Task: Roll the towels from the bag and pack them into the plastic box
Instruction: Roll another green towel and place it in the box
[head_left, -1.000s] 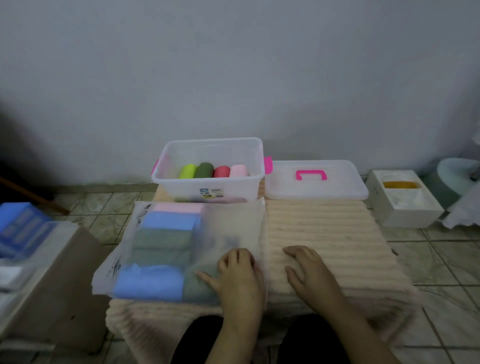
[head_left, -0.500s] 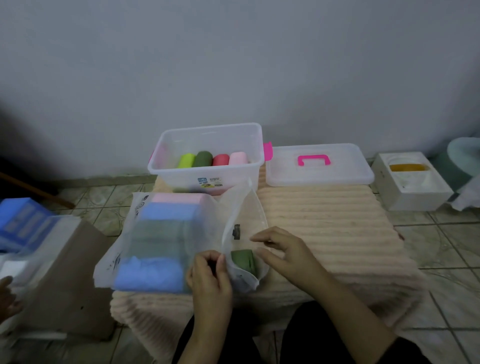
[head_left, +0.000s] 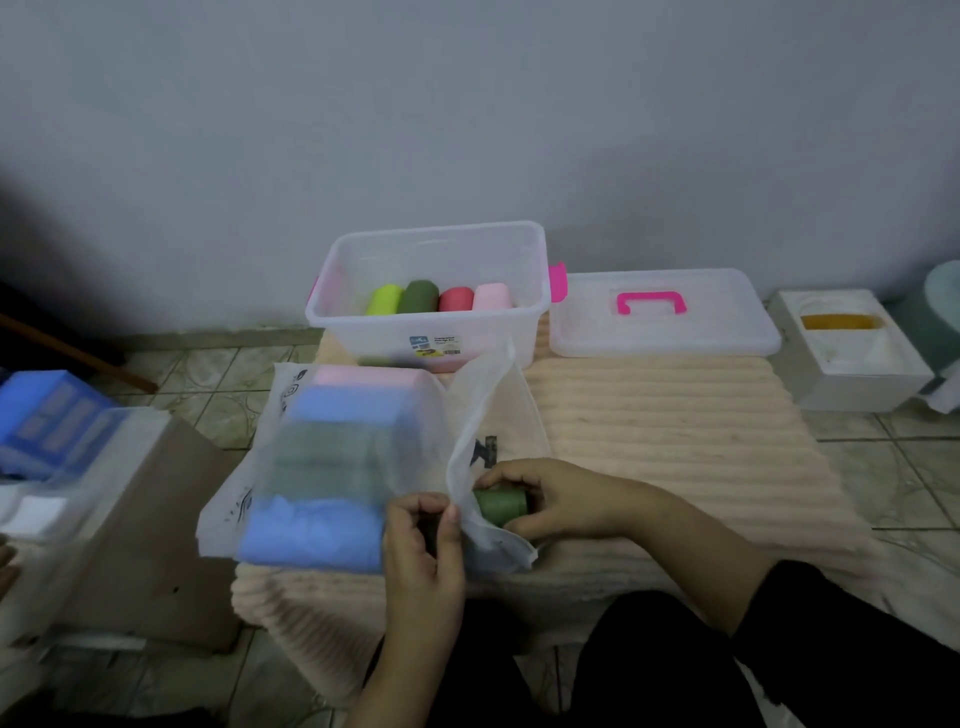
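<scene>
**Pulling a green towel from the bag**

Snagging is the main risk, I judge: the right hand (head_left: 558, 499) draws a green towel (head_left: 500, 506) through the bag's mouth, and the thin film could cling and drag the whole bag (head_left: 363, 462) along, or the fold could come undone on the way out. A weak pinch on the left would let the flap drop over the opening.

The right hand has its fingers curled round the towel, which sits half out of the mouth. At its 9 o'clock, the left hand (head_left: 423, 540) pinches the bag's edge between thumb and fingertips, narrow, lifting the flap.

Further at 9 o'clock, blue, green and pink folded towels show through the bag. At 12 o'clock stands the box (head_left: 431, 332), holding four rolls in a row: yellow-green, dark green, red, pink. Its lid (head_left: 665, 312) lies at 1 o'clock, just beside the box. All of it rests on a ribbed mat (head_left: 675, 431).
</scene>
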